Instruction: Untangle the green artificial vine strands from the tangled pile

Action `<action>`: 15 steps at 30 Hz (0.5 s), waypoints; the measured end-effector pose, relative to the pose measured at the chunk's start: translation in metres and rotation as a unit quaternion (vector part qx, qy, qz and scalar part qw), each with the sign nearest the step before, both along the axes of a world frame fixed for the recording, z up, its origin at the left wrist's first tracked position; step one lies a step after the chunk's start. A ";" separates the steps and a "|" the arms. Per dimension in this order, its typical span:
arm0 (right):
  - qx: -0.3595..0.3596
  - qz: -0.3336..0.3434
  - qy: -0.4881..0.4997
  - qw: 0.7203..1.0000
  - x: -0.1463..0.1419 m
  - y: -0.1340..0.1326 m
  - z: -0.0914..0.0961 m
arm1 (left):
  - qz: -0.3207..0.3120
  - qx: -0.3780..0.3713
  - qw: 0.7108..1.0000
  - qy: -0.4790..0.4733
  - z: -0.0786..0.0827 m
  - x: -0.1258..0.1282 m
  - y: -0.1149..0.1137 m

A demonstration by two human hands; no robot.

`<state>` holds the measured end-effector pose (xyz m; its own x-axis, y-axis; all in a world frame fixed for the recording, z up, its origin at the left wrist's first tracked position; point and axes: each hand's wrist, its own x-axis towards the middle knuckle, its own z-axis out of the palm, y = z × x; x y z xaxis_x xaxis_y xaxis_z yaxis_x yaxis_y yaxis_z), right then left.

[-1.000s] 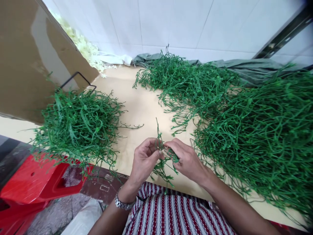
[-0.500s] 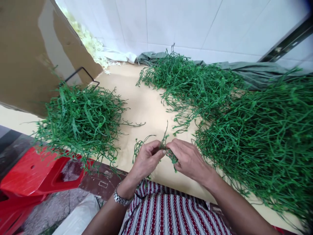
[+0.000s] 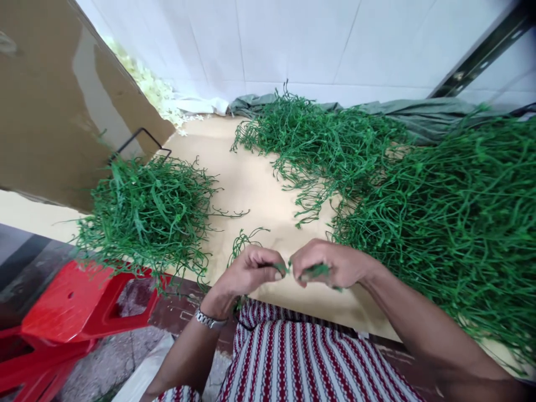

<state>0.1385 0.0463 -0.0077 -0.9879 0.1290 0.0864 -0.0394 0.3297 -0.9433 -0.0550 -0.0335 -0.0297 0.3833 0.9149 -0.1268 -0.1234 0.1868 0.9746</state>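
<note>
My left hand, with a metal watch on its wrist, is pinched closed on thin green stems just above the tabletop. Some stems stick out behind its fingers toward the far side. Close by on the right, my right hand is curled closed around a small green bundle of stems, blurred by motion. A small gap lies between the fingertips of the two hands, with a bit of green in it. The stems look like artificial flower stems with small branching tips.
A heap of green stems overhangs the table's left front edge. Larger heaps cover the back and right. A cardboard box leans at left, a black wire frame beside it. A red stool stands below.
My hands have moved slightly apart and lower, and the upright stem between them no longer shows. My right hand has turned, its fingers curling inward. The view has shifted a little.
</note>
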 end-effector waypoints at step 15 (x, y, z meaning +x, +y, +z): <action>-0.077 -0.437 0.050 0.895 -0.021 -0.002 -0.019 | 0.193 0.004 0.980 -0.047 0.011 0.016 0.022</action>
<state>0.1171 0.0443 -0.0268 -0.4920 0.8666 0.0835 0.0839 0.1427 -0.9862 -0.0386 -0.0111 -0.0183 0.0184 0.9948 -0.0998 -0.2725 0.1010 0.9568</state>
